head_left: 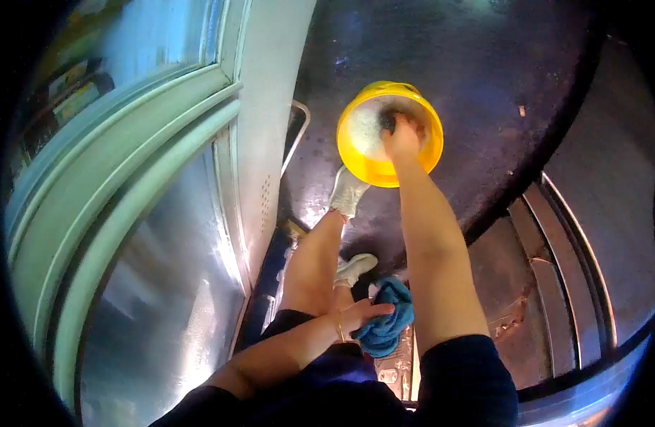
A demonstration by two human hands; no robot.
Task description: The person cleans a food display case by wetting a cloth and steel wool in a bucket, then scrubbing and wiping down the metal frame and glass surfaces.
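Note:
A yellow bucket (377, 173) with white suds (366, 128) inside stands on the dark floor, ahead of my feet. Reaching down into it, my right hand (404, 139) has its fingers closed around a dark scrubbing pad (390, 121), whose exact kind is hard to make out. Close to my body, my left hand (363, 314) grips a bunched teal cloth (386, 324). The cloth hangs near my knees, apart from the bucket.
On the left rises a pale cabinet (260, 142) with glass doors (157, 285). A metal rack or step (555, 277) is at lower right. My light shoes (349, 192) are on the dark floor (484, 107) beside the bucket, where small scraps lie.

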